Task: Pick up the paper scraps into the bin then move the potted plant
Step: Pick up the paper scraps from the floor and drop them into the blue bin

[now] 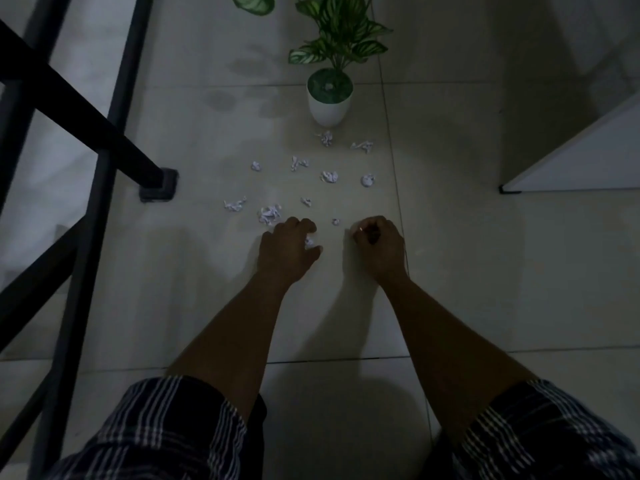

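Several crumpled white paper scraps [329, 176] lie scattered on the pale tiled floor. Behind them stands the potted plant [330, 98], a white pot with striped green leaves. My left hand [289, 249] is low at the near edge of the scraps, its fingers curled on a small white scrap [309, 242]. My right hand [377, 244] is beside it, fingers closed; whether it holds anything is hidden. A tiny scrap [335, 221] sits between the two hands. No bin is in view.
A black metal frame [114, 133] with a square foot [158, 188] stands at the left. A white panel [581, 157] juts in at the right. My knees in checked shorts [166, 431] fill the bottom.
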